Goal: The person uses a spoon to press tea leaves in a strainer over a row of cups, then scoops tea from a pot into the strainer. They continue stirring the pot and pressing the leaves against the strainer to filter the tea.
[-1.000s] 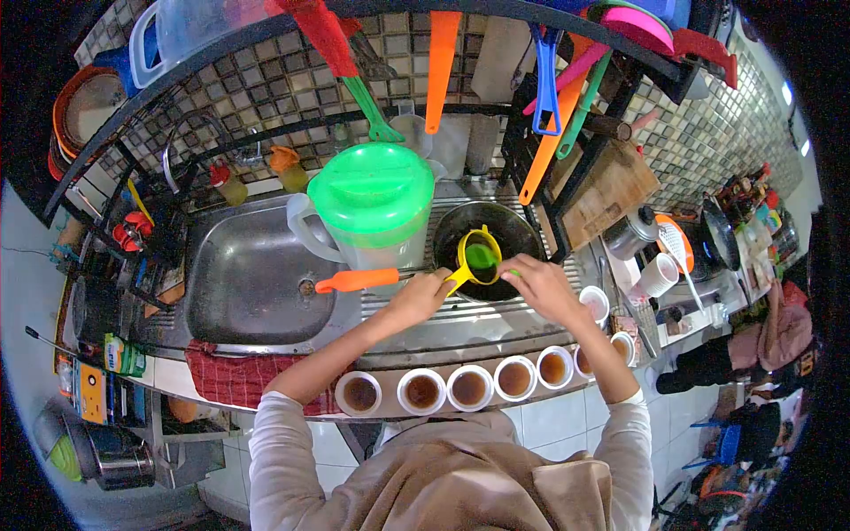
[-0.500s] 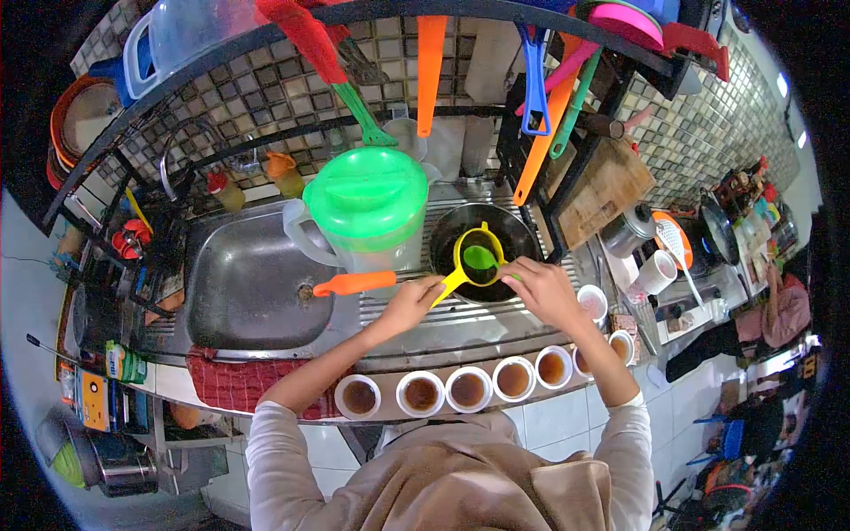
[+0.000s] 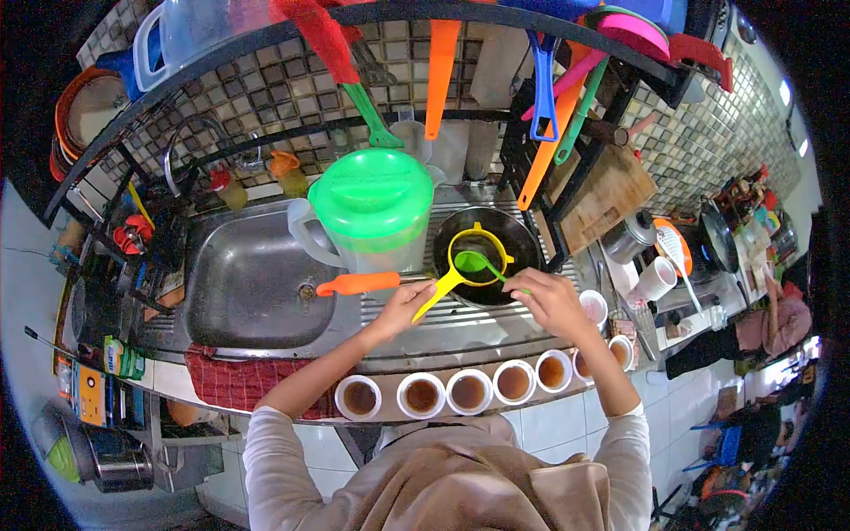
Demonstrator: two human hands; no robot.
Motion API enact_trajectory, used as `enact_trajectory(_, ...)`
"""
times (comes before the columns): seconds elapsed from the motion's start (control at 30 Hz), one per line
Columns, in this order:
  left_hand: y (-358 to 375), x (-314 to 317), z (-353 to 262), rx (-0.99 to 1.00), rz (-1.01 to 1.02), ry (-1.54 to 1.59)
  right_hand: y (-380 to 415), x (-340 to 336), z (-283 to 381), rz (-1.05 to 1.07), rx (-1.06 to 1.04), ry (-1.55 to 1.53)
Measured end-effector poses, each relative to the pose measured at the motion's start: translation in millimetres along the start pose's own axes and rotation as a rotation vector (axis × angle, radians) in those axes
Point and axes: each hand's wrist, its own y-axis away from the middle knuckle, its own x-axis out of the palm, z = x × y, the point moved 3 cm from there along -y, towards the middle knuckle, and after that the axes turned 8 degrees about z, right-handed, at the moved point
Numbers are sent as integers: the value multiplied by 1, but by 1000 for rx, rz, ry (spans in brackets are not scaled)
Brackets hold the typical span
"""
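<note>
My left hand [image 3: 405, 310] is closed on the handle of a yellow strainer [image 3: 448, 281], whose round bowl is above a dark pan [image 3: 526, 228]. An orange handle [image 3: 359, 282] on a metal stem reaches toward the pan, passing by my left hand. Between the fingers of my right hand [image 3: 553, 303] is a green spoon [image 3: 472, 261], its bowl over the strainer. What the mesh holds is too dark to make out. Just left of the pan stands a clear pitcher [image 3: 376, 252] with a green lid [image 3: 372, 193].
Several white cups [image 3: 421, 395] of brown liquid line the counter's front edge. A steel sink [image 3: 257, 288] lies left, with a red cloth [image 3: 239, 382] before it. Utensils, including an orange one [image 3: 442, 80], hang overhead. Another person [image 3: 784, 319] is at far right.
The strainer's bowl shows more openly and sits slightly lower, with my left hand a little further left. The spoon has shifted left and lies more sideways; my right hand has moved slightly down.
</note>
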Motion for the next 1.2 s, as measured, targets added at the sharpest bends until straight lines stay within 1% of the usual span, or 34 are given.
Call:
enact_trajectory(0.03, 0, 0, 1, 11, -2, -44, 1, 0, -3, -1, 0, 1)
enact_trajectory(0.07, -1, 0, 3, 12, 0, -44, 3, -3, -10, -126, 30, -15)
enact_trajectory(0.1, -3, -1, 4, 71, 3, -101, 5, -4, -16, -251, 60, -32)
enact_trajectory(0.13, -5, -2, 6, 127, 5, -158, 6, -4, -21, -371, 136, -74)
enact_trajectory(0.17, -7, -3, 13, 126, 4, -158, 6, -1, -25, -371, 136, -76)
enact_trajectory(0.23, -11, -7, 21, 238, -94, -360, 9, 1, -36, -467, 305, -92)
enact_trajectory(0.27, -10, -6, 18, 240, -94, -360, 9, 2, -37, -484, 320, -68)
enact_trajectory(0.3, -9, -5, 17, 189, -117, -397, 9, 4, -40, -485, 320, -67)
enact_trajectory(0.33, -8, -5, 16, 137, -138, -434, 11, 8, -47, -414, 385, -76)
enact_trajectory(0.37, -8, -3, 16, 137, -136, -434, 12, 14, -53, -343, 451, -84)
enact_trajectory(0.4, -7, -1, 12, 291, -199, -521, 13, 19, -57, -344, 453, -85)
enact_trajectory(0.43, -5, 1, 7, 448, -262, -606, 15, 26, -61, -332, 455, -187)
enact_trajectory(0.47, -4, 2, 5, 447, -262, -606, 15, 32, -66, -319, 456, -289)
enact_trajectory(0.53, -3, 2, 3, 326, -279, -660, 17, 43, -77, -317, 464, -329)
enact_trajectory(0.6, 0, 7, -4, 304, -296, -680, 17, 41, -75, -316, 472, -368)
enact_trajectory(0.63, 1, 8, -5, 283, -314, -701, 18, 39, -74, -299, 510, -443)
enact_trajectory(0.67, 1, 8, -6, 282, -313, -700, 18, 38, -72, -282, 547, -518)
enact_trajectory(0.77, 0, 8, -7, 300, -329, -785, 19, 37, -76, -242, 585, -545)
enact_trajectory(0.87, 0, 9, -10, 344, -322, -806, 21, 40, -77, -238, 583, -523)
enact_trajectory(0.97, -2, 7, -10, 297, -303, -792, 21, 41, -79, -259, 588, -588)
enact_trajectory(1.0, -3, 6, -8, 340, -304, -801, 21, 40, -80, -258, 588, -589)
enact_trajectory(1.03, -4, 6, -6, 382, -306, -809, 23, 39, -82, -274, 594, -672)
enact_trajectory(1.07, -2, 7, -10, 383, -307, -809, 23, 36, -82, -289, 600, -756)
enact_trajectory(1.1, -1, 8, -12, 288, -295, -795, 22, 33, -81, -289, 600, -755)
enact_trajectory(1.13, -1, 8, -12, 193, -283, -780, 21, 27, -78, -336, 594, -775)
enact_trajectory(1.17, -2, 9, -11, 194, -282, -780, 20, 23, -76, -383, 589, -793)
enact_trajectory(1.2, -4, 9, -10, 212, -285, -779, 21, 21, -80, -384, 589, -792)
